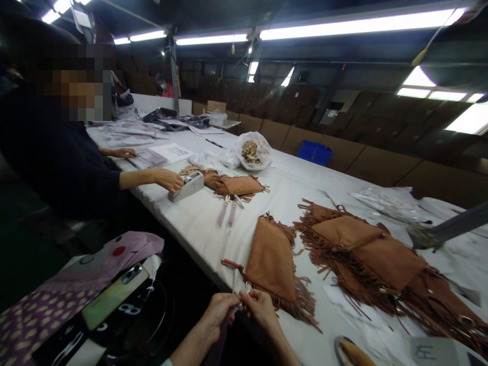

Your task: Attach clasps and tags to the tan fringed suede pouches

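Observation:
My left hand (pixel 221 311) and my right hand (pixel 260 306) are close together at the table's near edge, fingers pinched. Between their fingertips is a small shiny fitting (pixel 246 288), seemingly with clear plastic on it; its exact kind is too small to make out. Beyond my fingers lies a brown suede fringed pouch (pixel 271 259), its short wrist strap (pixel 232 264) pointing left. A dark strip hangs below my left hand, partly hidden by it.
A co-worker's hand (pixel 170 180) touches a grey tape dispenser (pixel 189 187) on the left. Wrapped straps (pixel 226 213), a stack of fringed bags (pixel 366 249) and a plastic bag (pixel 254 151) lie on the white table. A phone (pixel 114 297) rests at lower left.

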`<state>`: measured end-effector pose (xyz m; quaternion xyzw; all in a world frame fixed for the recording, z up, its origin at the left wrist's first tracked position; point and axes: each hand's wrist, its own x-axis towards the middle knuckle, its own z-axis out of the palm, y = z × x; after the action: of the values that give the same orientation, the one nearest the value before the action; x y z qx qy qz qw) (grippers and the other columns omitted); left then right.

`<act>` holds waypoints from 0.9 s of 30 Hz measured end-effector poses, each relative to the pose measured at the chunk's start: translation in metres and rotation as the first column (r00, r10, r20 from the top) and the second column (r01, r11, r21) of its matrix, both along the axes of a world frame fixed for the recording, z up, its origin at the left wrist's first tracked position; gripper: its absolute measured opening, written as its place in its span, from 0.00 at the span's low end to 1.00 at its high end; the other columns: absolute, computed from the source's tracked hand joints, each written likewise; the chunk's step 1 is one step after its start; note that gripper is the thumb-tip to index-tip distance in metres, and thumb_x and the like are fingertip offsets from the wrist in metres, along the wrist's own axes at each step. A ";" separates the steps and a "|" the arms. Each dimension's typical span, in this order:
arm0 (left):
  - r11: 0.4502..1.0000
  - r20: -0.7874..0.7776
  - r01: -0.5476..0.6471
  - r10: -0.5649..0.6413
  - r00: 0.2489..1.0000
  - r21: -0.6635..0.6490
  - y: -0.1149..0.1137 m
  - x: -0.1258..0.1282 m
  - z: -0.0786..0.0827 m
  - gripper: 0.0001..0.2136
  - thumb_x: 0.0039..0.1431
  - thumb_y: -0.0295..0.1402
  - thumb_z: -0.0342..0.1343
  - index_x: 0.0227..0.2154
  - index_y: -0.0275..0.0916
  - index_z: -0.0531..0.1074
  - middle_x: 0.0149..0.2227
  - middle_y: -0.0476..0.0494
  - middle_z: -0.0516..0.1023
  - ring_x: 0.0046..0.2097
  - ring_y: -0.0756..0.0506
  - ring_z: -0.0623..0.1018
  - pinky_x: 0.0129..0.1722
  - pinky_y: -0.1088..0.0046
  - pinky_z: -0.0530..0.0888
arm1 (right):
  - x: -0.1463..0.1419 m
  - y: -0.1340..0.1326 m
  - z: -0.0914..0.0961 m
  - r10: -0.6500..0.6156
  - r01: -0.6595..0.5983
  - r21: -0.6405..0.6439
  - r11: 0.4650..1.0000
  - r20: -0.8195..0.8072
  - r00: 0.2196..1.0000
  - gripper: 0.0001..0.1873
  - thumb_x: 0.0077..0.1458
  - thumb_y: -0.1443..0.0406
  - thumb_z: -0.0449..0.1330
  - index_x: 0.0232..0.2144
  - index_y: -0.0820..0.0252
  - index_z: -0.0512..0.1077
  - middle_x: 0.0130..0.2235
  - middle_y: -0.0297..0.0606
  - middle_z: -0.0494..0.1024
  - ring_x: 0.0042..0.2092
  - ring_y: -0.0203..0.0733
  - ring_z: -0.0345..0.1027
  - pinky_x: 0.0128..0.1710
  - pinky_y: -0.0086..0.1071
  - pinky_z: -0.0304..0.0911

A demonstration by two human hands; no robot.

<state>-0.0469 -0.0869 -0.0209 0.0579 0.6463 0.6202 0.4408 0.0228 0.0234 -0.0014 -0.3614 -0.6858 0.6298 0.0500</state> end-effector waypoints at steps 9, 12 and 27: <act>0.994 -0.207 -0.105 0.095 0.974 -0.036 0.001 0.001 0.007 0.12 0.45 0.38 0.56 0.27 0.33 0.76 0.22 0.45 0.77 0.22 0.50 0.70 0.20 0.77 0.61 | 0.037 0.012 0.007 -0.245 0.246 0.153 0.957 -0.020 0.969 0.26 0.45 0.46 0.56 0.24 0.65 0.73 0.21 0.38 0.75 0.15 0.32 0.57 0.15 0.27 0.50; 0.993 -0.315 -0.113 0.097 0.944 -0.030 0.000 0.004 0.011 0.10 0.47 0.36 0.56 0.27 0.35 0.77 0.24 0.44 0.79 0.28 0.46 0.75 0.28 0.74 0.67 | 0.035 0.002 0.010 -0.259 0.257 -0.035 0.966 -0.061 0.964 0.24 0.39 0.50 0.62 0.30 0.66 0.74 0.24 0.39 0.77 0.14 0.31 0.58 0.14 0.26 0.49; 0.988 -0.282 -0.016 0.059 0.958 0.154 -0.005 0.030 0.014 0.15 0.57 0.44 0.53 0.38 0.41 0.57 0.20 0.55 0.73 0.17 0.54 0.63 0.17 0.81 0.57 | 0.015 -0.012 0.005 -0.343 0.194 -0.550 0.812 -0.181 0.922 0.23 0.32 0.57 0.73 0.25 0.61 0.65 0.23 0.33 0.76 0.15 0.21 0.50 0.15 0.19 0.42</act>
<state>-0.0171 -0.0919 -0.0068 0.1674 0.6558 0.6604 0.3253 0.0374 0.0116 0.0040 -0.3652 -0.4167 0.8218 0.1328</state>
